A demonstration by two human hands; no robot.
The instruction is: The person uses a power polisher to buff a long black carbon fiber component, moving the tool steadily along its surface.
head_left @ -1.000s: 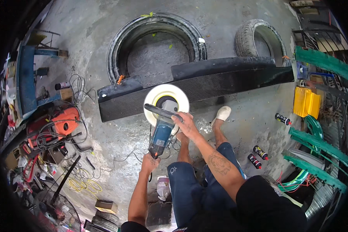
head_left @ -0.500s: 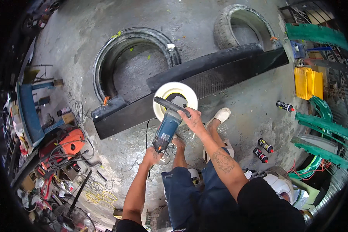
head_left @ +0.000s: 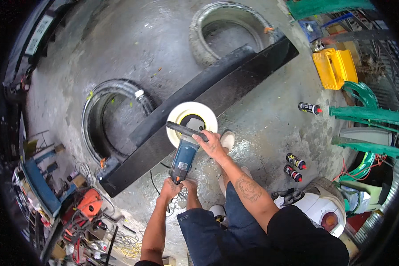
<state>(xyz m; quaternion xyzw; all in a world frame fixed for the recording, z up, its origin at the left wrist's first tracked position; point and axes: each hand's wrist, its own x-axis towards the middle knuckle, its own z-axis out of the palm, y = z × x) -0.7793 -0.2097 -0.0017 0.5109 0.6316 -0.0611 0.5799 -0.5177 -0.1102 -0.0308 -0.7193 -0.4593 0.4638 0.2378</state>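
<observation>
A blue and black rotary polisher [head_left: 185, 158] is held in both my hands, its round white pad [head_left: 211, 117] lying over the middle of a long dark woven-pattern panel [head_left: 236, 86]. My right hand [head_left: 213, 144] is closed around the black loop handle at the polisher's head. Lower down, my left hand [head_left: 170, 189] grips the rear end of its body. The panel slants from lower left to upper right across two tyres, the left tyre [head_left: 91, 122] and the far tyre [head_left: 197, 41]. The pad's underside is hidden.
Several spray cans, among them a black can [head_left: 310, 107], lie on the floor at right. Beyond are a yellow plastic piece [head_left: 327, 66] and green strips [head_left: 363, 113]. An orange machine [head_left: 89, 203] and tangled cables crowd the lower left. A dark cord trails beside the polisher.
The view has shifted and turned, so the panel looks steeper and the tyres sit farther left. The pad is now farther right along the panel. Both hands keep hold of the polisher.
</observation>
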